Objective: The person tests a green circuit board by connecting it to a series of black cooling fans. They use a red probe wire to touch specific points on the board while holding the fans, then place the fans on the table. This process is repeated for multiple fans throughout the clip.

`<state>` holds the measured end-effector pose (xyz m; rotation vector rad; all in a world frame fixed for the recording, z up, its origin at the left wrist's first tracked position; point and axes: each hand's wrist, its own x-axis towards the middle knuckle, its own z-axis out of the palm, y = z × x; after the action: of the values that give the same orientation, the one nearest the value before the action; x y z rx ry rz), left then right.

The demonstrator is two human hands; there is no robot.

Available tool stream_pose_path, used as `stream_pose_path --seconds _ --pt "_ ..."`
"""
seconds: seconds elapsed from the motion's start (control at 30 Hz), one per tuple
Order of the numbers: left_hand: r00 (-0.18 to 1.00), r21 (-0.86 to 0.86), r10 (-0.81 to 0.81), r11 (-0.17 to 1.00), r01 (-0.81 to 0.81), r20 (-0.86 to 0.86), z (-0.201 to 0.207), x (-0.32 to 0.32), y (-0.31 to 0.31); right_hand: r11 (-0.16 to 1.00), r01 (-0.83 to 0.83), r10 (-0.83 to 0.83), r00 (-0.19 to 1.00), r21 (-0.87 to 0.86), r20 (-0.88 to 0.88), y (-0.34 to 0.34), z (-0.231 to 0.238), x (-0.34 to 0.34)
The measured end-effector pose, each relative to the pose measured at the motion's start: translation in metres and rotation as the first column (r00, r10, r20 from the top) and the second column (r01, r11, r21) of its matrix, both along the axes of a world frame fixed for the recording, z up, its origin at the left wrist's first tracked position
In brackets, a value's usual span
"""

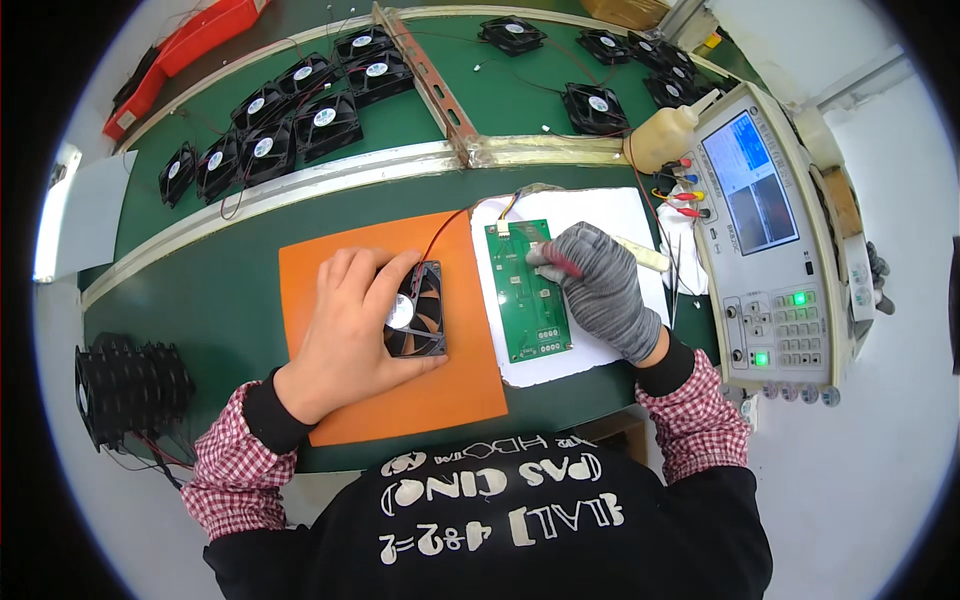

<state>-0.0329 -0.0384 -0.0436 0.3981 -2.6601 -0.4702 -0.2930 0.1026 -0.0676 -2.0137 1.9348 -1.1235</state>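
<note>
A black square cooling fan (pixel 430 312) with a pale round label lies on the orange mat (pixel 465 385). My bare left hand (pixel 350 320) is closed round its left side, thumb along the near edge and fingers over the far edge. From the fan's far corner, a red wire runs toward the green circuit board (pixel 517 320), which rests on a white sheet (pixel 625 212). My right hand (pixel 600 285), in a grey glove, is over the board's upper right part. Its fingertips are pinched together, with a dark red bit beside them; what they hold is hidden.
Several black fans (pixel 325 118) lie on the green surface behind a pale ledge (pixel 340 165). More fans are stacked (pixel 130 390) at left. A tester with a lit screen (pixel 748 185) stands at right, beside a yellowish bottle (pixel 660 140) and coloured clip leads (pixel 688 195).
</note>
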Motion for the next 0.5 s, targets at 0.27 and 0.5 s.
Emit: stream_pose_path --seconds 0.27,0.5 --pt "1.000 0.008 -0.007 1.000 0.007 0.004 0.0037 -0.0013 -0.0013 0.990 -0.120 0.099 0.968 -0.079 -0.230 -0.0025 0.0008 -0.0045" --pt "0.999 0.008 -0.018 1.000 0.019 -0.046 0.0020 0.0006 -0.0019 0.989 -0.126 0.098 0.945 -0.072 -0.313 0.0006 -0.0002 -0.0018"
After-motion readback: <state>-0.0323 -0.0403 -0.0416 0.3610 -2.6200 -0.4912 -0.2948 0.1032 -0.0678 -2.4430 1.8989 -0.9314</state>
